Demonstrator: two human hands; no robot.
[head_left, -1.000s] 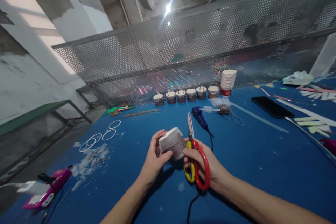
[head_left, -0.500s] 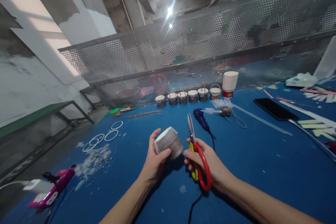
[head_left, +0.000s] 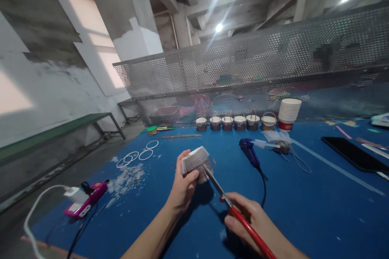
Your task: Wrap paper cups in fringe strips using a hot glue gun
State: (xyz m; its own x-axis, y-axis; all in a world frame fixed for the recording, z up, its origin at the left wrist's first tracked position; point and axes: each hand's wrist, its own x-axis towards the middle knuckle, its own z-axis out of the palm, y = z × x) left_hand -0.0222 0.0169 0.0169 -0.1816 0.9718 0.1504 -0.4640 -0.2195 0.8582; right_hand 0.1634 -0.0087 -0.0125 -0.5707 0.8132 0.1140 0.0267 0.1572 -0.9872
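My left hand [head_left: 184, 184] is closed around a small paper cup [head_left: 196, 160] wrapped in a pale, gauzy strip and brownish cord. The cup is tilted above the table, its white end up and to the left. In my right hand [head_left: 247, 214] is a pair of scissors [head_left: 223, 196] with a red handle. Their blades point up and left, and the tips reach the side of the cup; whether they touch it I cannot tell. The blades look nearly together.
On the blue table [head_left: 182, 230] lie a glue gun [head_left: 249, 151], a ball of cord [head_left: 282, 146], a phone [head_left: 354, 153], white rings [head_left: 146, 154] and scraps [head_left: 127, 180]. Several small buckets [head_left: 227, 123] and a cup stack [head_left: 289, 113] line the back. A purple power strip [head_left: 86, 200] sits left.
The scissors have swung from pointing upward, apart from the cup, to pointing left with their tips at its side. The camera view has shifted left and up. My left hand still holds the cup.
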